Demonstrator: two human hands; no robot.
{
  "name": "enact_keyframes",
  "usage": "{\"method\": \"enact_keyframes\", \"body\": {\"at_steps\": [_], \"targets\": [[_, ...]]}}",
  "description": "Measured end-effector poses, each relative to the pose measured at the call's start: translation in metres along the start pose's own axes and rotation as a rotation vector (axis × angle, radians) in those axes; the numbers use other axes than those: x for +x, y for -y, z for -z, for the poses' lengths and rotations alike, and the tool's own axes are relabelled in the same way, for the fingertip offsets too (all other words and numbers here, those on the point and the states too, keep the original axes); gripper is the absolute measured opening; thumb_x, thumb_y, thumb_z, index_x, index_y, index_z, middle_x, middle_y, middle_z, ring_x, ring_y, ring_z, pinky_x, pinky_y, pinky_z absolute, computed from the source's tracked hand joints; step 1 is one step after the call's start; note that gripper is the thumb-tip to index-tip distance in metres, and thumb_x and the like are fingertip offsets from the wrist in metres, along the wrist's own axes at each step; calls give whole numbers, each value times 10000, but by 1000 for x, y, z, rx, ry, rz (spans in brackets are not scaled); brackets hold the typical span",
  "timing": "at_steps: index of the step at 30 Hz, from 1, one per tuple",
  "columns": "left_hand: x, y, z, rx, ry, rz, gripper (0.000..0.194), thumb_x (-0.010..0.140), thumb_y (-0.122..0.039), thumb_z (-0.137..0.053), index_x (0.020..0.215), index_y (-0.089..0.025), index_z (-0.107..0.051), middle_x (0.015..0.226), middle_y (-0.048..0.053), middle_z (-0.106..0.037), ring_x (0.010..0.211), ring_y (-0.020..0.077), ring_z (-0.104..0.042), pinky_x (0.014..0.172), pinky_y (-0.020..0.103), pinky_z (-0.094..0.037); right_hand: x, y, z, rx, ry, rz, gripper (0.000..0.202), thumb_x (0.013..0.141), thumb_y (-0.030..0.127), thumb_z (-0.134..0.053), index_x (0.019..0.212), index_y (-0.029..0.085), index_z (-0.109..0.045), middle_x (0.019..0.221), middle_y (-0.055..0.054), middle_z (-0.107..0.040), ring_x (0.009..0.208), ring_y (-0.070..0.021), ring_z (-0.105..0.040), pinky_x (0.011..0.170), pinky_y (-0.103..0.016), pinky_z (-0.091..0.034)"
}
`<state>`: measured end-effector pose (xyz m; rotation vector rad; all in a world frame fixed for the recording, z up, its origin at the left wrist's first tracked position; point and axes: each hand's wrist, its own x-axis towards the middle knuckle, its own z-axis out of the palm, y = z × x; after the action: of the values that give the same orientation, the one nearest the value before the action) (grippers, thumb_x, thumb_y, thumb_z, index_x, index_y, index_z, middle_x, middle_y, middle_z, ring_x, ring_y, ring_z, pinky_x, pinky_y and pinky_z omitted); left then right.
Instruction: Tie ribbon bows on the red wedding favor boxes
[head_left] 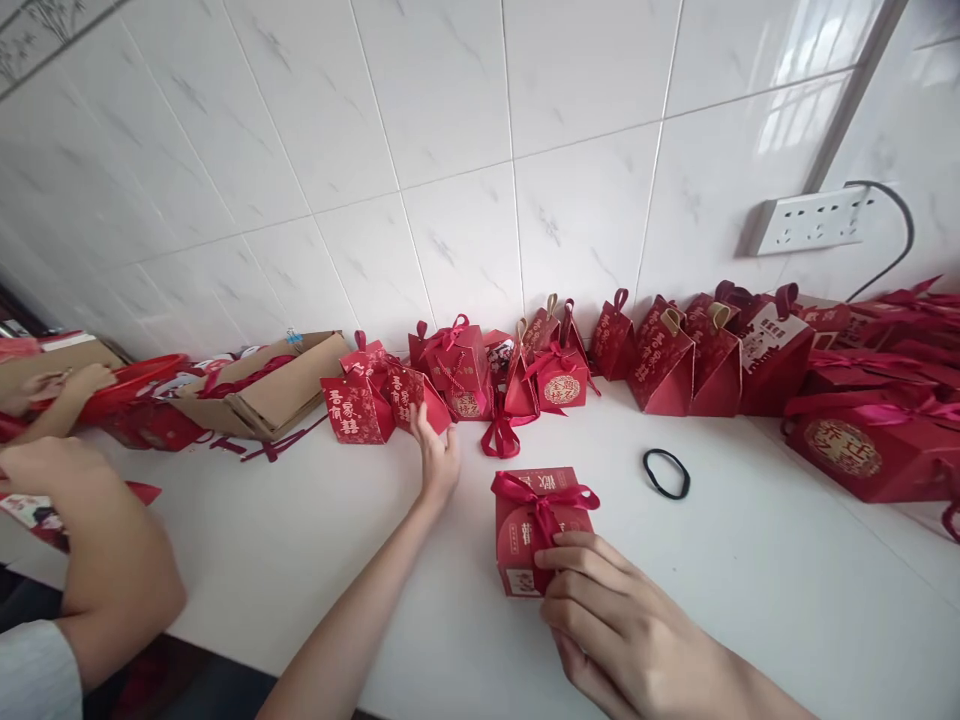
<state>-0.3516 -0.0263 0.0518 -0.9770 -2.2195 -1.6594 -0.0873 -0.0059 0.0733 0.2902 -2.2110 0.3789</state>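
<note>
A red gift box (pixel 510 545) with gold lettering sits on the white counter in front of me, a crimson ribbon bow (pixel 546 502) tied across its top. My right hand (pixel 622 625) is closed at its near right side, fingertips on the ribbon tail and box; the thumb's hold is hidden. Farther off to the left, my left hand (pixel 437 455) reaches up with fingers stretched and thumb apart. Its fingertips touch or overlap the front of a red peaked candy box (pixel 407 388) in the row by the wall; firm contact cannot be told.
More red boxes (pixel 660 370) line the tiled wall, with ribboned boxes (pixel 870 440) piled at right. A black elastic band (pixel 666 474) lies on the counter. A cardboard carton (pixel 285 385) stands left, near a co-worker's arm (pixel 112 560). A socket strip (pixel 810 220) hangs at right.
</note>
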Motion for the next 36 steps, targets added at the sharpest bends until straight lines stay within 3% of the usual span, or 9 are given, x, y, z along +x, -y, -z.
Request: {"method": "enact_keyframes", "body": {"at_steps": [4,8,12,17,21,24,26,31,36], "targets": [[-29,-34,5,-256,88,-191,281,922,-348,-324,1026,-185,-527,1159,116,-598,1159,221,-550,991,389,-449,0,-3,5,22,-56,125,151,898,160,-435,954,112,-567,753,-71,-640,911,-222,-612,862,-378,-507],[-47,-50,14,-415,287,-231,331,887,-416,-358,812,-179,-577,838,63,-623,859,205,-617,818,351,-502,0,-13,18,67,-191,117,254,964,303,-332,1041,129,-500,780,-76,-606,872,-227,-587,756,-394,-515],[-54,-59,20,-407,604,-259,253,828,-385,-501,855,-163,-621,887,59,-617,859,200,-598,777,315,-486,0,-31,25,-89,-197,-293,223,969,322,-358,958,163,-514,833,-76,-585,769,-188,-547,692,-355,-469],[-61,-70,23,-364,670,-318,78,805,-251,-560,826,-178,-577,916,53,-593,884,184,-583,742,287,-477,4,-44,23,231,3,-1114,430,895,611,-411,803,192,-441,686,0,-524,584,-131,-479,539,-280,-411],[-65,-75,21,-370,639,-355,65,825,-212,-545,764,-189,-544,895,52,-617,900,191,-595,785,315,-474,8,-46,29,632,42,-1184,487,827,632,-523,656,190,-415,597,44,-419,539,-90,-380,526,-245,-332],[-66,-78,22,-296,541,-398,109,805,-217,-568,716,-198,-510,808,28,-568,837,179,-552,754,307,-446,10,-47,35,720,27,-1176,494,798,627,-575,628,181,-446,583,41,-408,541,-88,-358,536,-249,-306],[-64,-81,26,-246,527,-303,236,812,-245,-561,624,-202,-425,667,-8,-459,668,143,-466,621,276,-399,9,-48,37,726,50,-1242,561,789,692,-525,573,187,-409,537,47,-354,502,-83,-304,506,-255,-265],[-51,-85,40,-290,748,76,379,839,-359,-516,560,-204,-311,512,-55,-266,462,87,-273,446,249,-234,10,-50,38,793,133,-1392,723,721,861,-316,423,202,-318,437,46,-260,430,-65,-196,455,-269,-153],[-44,-86,45,-204,936,216,470,839,-446,-509,510,-199,-282,358,-60,-316,346,64,-297,386,229,-215,11,-47,37,883,52,-1359,604,762,677,-553,477,194,-329,478,69,-232,451,-59,-187,465,-258,-157]]}}
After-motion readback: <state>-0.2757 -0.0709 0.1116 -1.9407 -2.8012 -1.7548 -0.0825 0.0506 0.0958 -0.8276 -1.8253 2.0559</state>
